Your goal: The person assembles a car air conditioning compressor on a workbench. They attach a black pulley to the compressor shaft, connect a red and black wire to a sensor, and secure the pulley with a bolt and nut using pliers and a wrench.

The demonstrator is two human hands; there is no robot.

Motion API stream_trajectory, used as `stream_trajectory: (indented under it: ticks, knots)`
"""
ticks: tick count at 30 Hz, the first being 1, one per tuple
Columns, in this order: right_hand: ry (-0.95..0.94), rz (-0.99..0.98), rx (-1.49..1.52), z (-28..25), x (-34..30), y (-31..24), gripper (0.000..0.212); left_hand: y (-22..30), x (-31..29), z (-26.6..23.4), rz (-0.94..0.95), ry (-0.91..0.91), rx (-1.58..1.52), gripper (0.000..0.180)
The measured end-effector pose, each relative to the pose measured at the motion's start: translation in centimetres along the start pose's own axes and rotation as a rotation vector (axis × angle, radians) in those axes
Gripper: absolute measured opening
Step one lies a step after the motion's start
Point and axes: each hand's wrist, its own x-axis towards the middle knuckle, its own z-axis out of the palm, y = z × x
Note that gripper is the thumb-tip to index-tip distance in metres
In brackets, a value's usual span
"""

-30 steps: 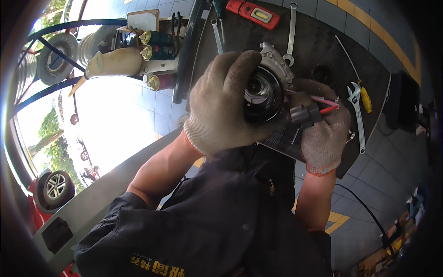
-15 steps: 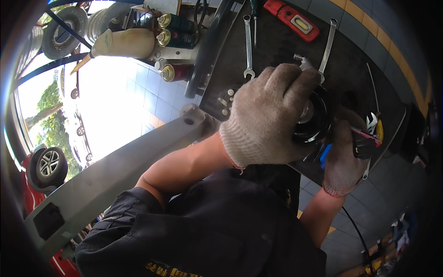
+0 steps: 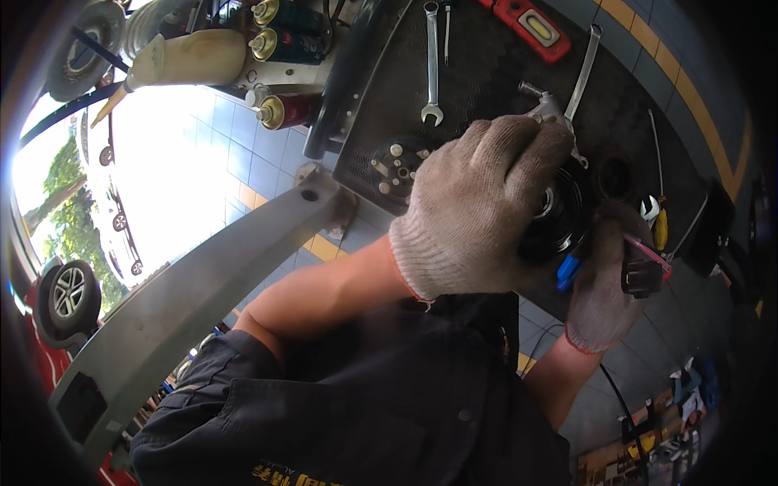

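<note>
Gripped by left hand (image 3: 478, 206), pulley (image 3: 559, 223) faces camera.

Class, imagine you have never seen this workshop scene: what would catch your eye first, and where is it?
Dead centre, a left hand in a knit work glove grips a round black mechanical part. Beside it, the gloved right hand holds a small tool with blue and pink grips. Above, a wrench lies on a dark mat.
</note>
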Motion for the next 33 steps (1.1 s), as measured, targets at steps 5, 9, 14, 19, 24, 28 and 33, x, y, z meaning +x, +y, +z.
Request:
stream_trajectory:
  ticks: [5, 9, 14, 19, 24, 28, 33]
  knots:
    - [-0.017, -0.202, -0.049, 0.0, 0.9, 1.7, 0.026, -0.1, 0.3, 1.3, 0.013, 0.002, 0.022, 0.097]
    - [-0.069, -0.277, -0.091, -0.6, 1.3, 2.8, 0.023, -0.1, 0.5, 1.2, 0.017, -0.012, 0.039, 0.094]
    - [-0.046, -0.682, -0.444, -0.7, 1.4, 3.5, 0.043, -0.2, 1.0, 1.5, 0.003, 0.015, 0.021, 0.095]
    - [-0.084, -0.429, -0.237, -0.3, 1.1, 3.6, 0.044, -0.1, 0.5, 1.1, -0.006, -0.002, 0.024, 0.096]
    - [-0.055, -0.372, -0.151, 0.5, 0.4, 3.7, 0.028, 0.2, 0.3, 1.0, -0.038, -0.004, 0.014, 0.094]
    - [0.010, -0.189, 0.067, 1.8, -0.4, 3.9, 0.023, 0.6, 0.4, 0.5, -0.090, -0.039, 0.033, 0.093]
    - [0.124, 0.336, 0.706, 1.9, -0.4, 2.8, 0.026, 0.3, 0.9, 0.0, -0.047, -0.093, 0.084, 0.099]
